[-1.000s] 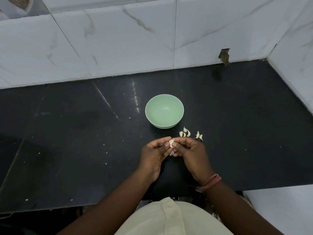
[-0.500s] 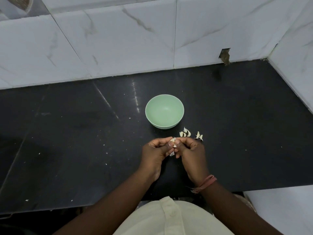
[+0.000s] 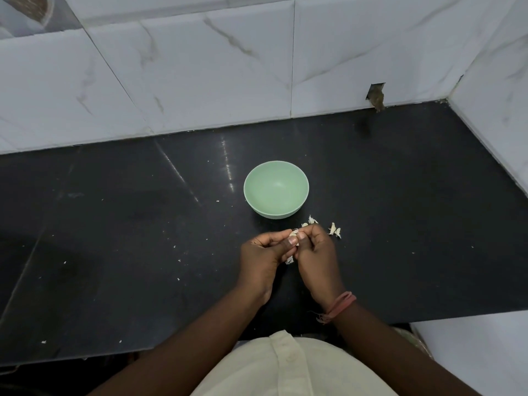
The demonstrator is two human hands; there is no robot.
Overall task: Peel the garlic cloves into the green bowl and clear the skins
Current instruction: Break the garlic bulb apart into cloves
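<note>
Garlic clove [image 3: 293,233] is pinched between left hand [image 3: 264,252] and right hand [image 3: 315,252]. Strip skin fully before dropping into the empty green bowl [image 3: 276,190].

Left hand [image 3: 264,258] and right hand [image 3: 317,257] together, fingers [image 3: 292,242] pinched, thumbs touching.

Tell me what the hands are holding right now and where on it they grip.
Both the left hand and right hand pinch one garlic clove between their fingertips, above the counter; the exact grip spots on it are hidden by the fingers.
</note>
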